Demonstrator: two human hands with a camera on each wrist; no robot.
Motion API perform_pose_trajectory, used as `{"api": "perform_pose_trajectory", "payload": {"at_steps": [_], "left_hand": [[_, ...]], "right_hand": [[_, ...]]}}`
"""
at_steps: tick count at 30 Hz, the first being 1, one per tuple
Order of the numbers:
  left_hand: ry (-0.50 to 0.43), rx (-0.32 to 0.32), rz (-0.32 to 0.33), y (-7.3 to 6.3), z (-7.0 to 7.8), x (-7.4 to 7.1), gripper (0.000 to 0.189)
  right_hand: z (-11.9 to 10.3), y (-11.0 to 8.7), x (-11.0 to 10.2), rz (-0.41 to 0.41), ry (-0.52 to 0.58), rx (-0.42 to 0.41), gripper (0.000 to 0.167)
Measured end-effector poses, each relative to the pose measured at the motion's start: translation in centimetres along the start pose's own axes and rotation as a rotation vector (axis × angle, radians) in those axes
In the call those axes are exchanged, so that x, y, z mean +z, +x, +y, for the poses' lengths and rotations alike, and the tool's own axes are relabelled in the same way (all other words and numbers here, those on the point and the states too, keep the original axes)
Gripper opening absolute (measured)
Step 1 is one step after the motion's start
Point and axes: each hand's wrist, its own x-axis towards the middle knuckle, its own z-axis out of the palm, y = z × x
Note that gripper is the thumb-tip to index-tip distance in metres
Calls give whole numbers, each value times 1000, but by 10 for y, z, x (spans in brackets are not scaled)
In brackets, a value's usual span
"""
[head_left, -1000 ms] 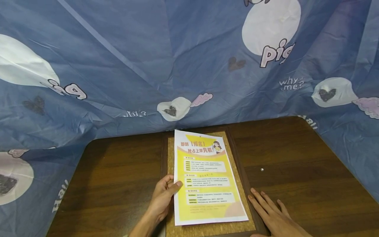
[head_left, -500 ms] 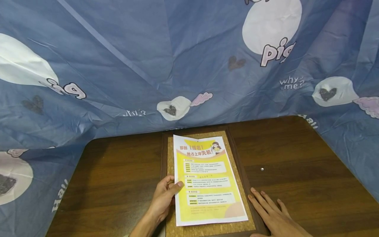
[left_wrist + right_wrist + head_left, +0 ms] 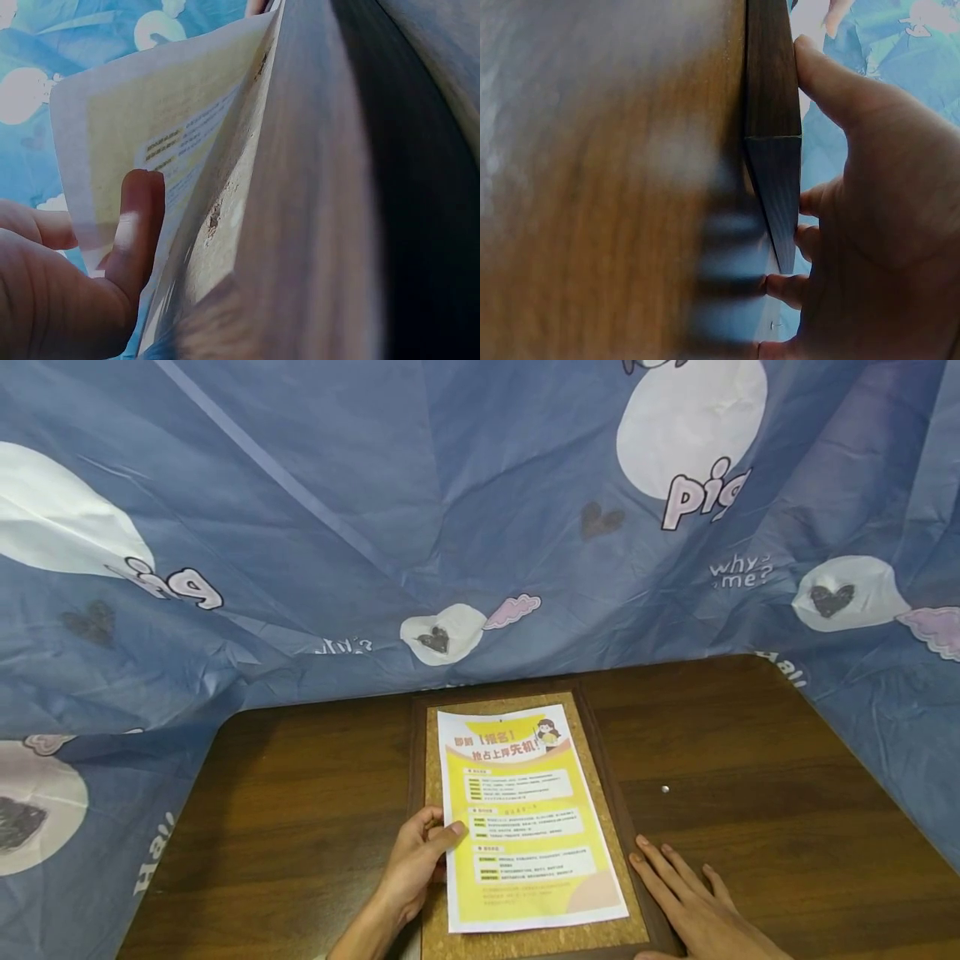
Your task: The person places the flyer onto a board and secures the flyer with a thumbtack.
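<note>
My left hand (image 3: 420, 852) pinches the left edge of a yellow-and-white printed poster (image 3: 525, 893), with the thumb on its front. In the left wrist view the thumb and fingers sit around that edge, and the sheet (image 3: 112, 112) stands tilted off the cork there. Beneath the poster lies a corkboard (image 3: 450, 947) in a dark wooden frame. A small dark spot (image 3: 501, 721) shows near the poster's top edge. My right hand (image 3: 701, 902) rests at the frame's lower right corner, fingers spread and fairly straight; in the right wrist view its thumb and fingertips touch the frame (image 3: 772, 75).
The board lies on a dark brown wooden table (image 3: 300, 777). A small shiny tack (image 3: 664, 789) is on the table right of the board. A blue patterned curtain (image 3: 337, 485) hangs close behind the table's back edge.
The poster's top edge has come down over the board, toward me, baring more cork at the top. My left hand keeps its pinch; my right hand has stayed in place.
</note>
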Motion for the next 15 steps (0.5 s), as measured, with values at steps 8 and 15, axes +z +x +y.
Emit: {"api": "perform_pose_trajectory", "payload": {"at_steps": [8,15], "left_hand": [[50,-19,51,-1,0,0,26],[76,-20,72,-2,-1,-1,28]], "right_hand": [[-1,0,0,-1,-9,5,104],[-1,-1,0,-9,-10,8,103]]}}
